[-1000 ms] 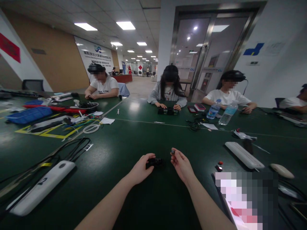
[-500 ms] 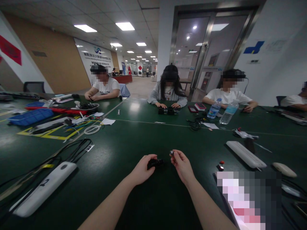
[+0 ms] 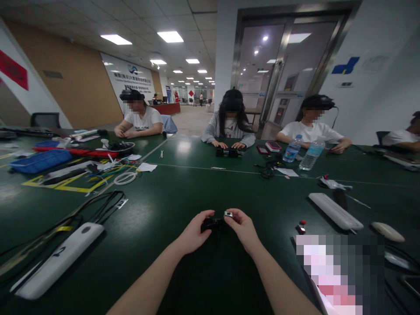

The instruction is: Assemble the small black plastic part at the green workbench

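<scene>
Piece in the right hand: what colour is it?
The piece in the right hand is silvery with a dark patch, best seen in the head view.

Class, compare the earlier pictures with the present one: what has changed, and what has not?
The right hand has moved left, bringing the silvery piece closer to the black part. Nothing was newly grasped or let go. The left hand stays around the black part; the bottles stand as before.
</scene>
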`<state>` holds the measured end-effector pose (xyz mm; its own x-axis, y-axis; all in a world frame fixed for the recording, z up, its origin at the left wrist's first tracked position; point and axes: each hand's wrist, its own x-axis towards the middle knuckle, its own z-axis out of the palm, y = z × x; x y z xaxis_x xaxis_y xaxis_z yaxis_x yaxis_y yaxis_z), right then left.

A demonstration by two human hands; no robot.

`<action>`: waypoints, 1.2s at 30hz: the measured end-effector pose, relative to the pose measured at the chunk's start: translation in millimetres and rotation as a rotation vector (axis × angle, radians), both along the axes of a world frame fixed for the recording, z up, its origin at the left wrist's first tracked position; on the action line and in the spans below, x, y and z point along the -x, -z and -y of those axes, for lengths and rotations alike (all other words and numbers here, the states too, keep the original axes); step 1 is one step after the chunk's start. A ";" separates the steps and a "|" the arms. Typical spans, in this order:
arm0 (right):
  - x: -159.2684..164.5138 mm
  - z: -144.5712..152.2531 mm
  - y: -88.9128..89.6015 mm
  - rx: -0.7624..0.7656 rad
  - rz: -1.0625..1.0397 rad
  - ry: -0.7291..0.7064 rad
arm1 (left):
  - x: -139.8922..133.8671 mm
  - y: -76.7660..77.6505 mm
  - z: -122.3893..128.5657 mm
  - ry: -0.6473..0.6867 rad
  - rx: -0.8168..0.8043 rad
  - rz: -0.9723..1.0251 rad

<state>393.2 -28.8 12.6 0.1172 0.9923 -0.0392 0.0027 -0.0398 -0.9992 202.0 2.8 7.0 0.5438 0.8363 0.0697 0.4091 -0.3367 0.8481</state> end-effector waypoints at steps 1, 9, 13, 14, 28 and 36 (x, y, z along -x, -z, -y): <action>0.6 0.1 0.1 -0.014 0.026 -0.011 | -0.2 0.0 0.1 0.007 -0.007 0.003; 8.2 0.7 0.2 -0.043 0.261 -0.150 | -1.1 -3.2 3.0 0.007 -0.056 0.014; 9.8 2.9 -2.1 -0.079 0.352 -0.216 | -3.2 -9.9 6.7 -0.002 -0.080 0.012; 9.7 3.2 -2.4 -0.082 0.363 -0.225 | -4.7 -10.7 7.3 -0.004 -0.074 0.015; 3.0 -3.4 12.5 -0.125 0.267 -0.165 | -17.5 4.5 3.7 -0.054 -0.066 -0.147; -12.0 0.5 -5.0 0.006 0.114 -0.026 | 40.4 -15.3 -8.5 -0.144 -0.116 -0.244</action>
<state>405.2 -29.2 17.6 0.0959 0.9948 -0.0331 0.1176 -0.0444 -0.9921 161.6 11.3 22.3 0.4331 0.8999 0.0515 0.6461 -0.3497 0.6784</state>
